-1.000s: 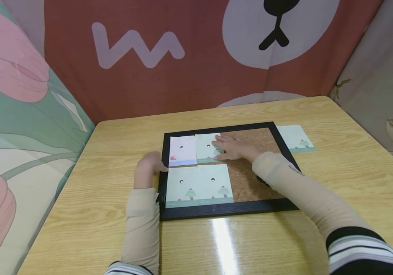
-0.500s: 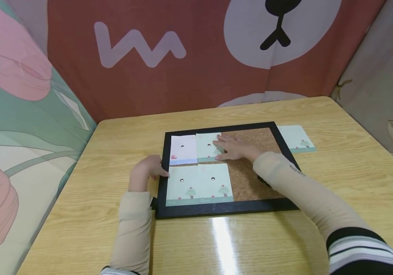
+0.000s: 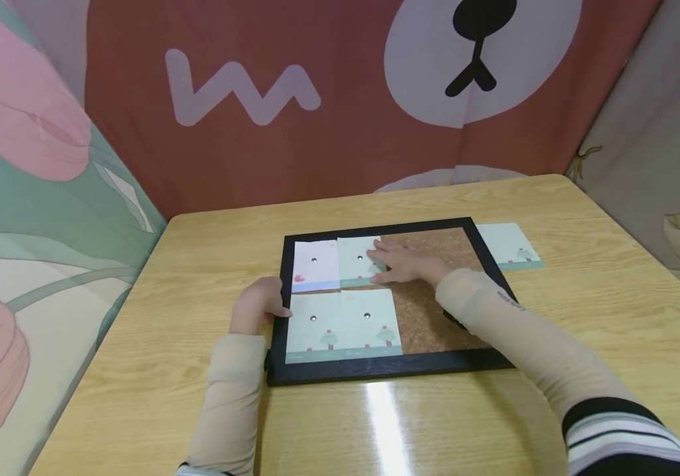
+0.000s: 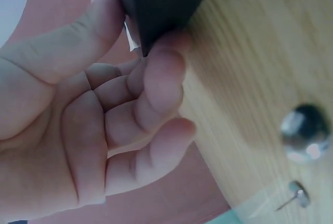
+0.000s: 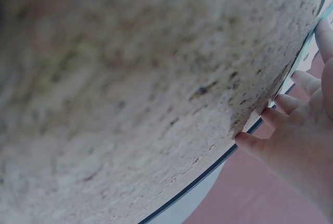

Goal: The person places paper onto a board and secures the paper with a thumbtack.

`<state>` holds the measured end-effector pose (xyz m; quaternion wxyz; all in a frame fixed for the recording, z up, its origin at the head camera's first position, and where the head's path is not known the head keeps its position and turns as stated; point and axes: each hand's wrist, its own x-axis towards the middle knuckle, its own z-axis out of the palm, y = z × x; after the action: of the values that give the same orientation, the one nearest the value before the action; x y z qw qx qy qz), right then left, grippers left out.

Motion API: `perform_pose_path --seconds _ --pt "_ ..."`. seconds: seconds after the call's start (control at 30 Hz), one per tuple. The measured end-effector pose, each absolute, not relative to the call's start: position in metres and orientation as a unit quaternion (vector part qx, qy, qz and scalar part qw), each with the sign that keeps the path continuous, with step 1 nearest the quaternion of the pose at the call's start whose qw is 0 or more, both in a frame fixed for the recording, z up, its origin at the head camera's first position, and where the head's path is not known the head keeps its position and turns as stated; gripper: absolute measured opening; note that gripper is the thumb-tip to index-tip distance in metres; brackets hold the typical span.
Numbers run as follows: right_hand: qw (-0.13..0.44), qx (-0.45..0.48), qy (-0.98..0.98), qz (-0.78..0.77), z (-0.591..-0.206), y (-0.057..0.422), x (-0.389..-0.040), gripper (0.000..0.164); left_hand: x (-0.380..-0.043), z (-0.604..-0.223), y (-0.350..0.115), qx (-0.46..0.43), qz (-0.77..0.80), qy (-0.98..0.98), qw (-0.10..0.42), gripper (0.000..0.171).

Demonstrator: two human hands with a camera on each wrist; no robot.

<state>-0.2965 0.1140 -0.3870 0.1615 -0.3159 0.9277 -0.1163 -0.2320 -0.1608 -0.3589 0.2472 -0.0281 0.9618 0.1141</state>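
A black-framed corkboard (image 3: 441,317) lies on the table with several pale cards on its left part. Each of these has a silver tack near its middle. My left hand (image 3: 256,304) grips the frame's left edge, thumb on top; in the left wrist view its fingers (image 4: 164,78) curl against the black frame (image 4: 158,5) from the other side. Spread fingers of my right hand (image 3: 405,260) rest on the upper green card (image 3: 354,264) and the cork beside it. Left of that card is a lilac card (image 3: 316,264); two tree-printed cards (image 3: 342,327) sit below.
Another tree-printed card (image 3: 506,243) lies on the wooden table (image 3: 209,244) against the frame's right side. In the left wrist view, a loose tack (image 4: 297,194) and a shiny round silver piece (image 4: 306,132) appear over the wood. A printed red cloth (image 3: 256,158) hangs behind the table.
My left forearm has shifted left, uncovering the frame's lower left corner, and the left thumb sits slightly nearer me along the edge. The right hand has stayed in place.
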Motion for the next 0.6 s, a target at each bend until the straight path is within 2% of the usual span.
perform_pose_path --seconds 0.23,0.37,0.6 --pt "0.155 -0.317 0.926 -0.136 -0.386 0.117 -0.295 0.070 -0.246 -0.377 -0.161 -0.056 0.094 0.961 0.253 0.055" --pt "0.133 -0.324 0.921 -0.172 -0.385 0.123 -0.296 0.068 -0.248 -0.380 -0.160 -0.049 0.085 0.961 0.259 0.046" --pt "0.075 -0.327 0.913 -0.233 -0.383 0.139 -0.299 0.050 -0.232 -0.364 -0.156 -0.018 0.098 0.961 0.259 0.039"
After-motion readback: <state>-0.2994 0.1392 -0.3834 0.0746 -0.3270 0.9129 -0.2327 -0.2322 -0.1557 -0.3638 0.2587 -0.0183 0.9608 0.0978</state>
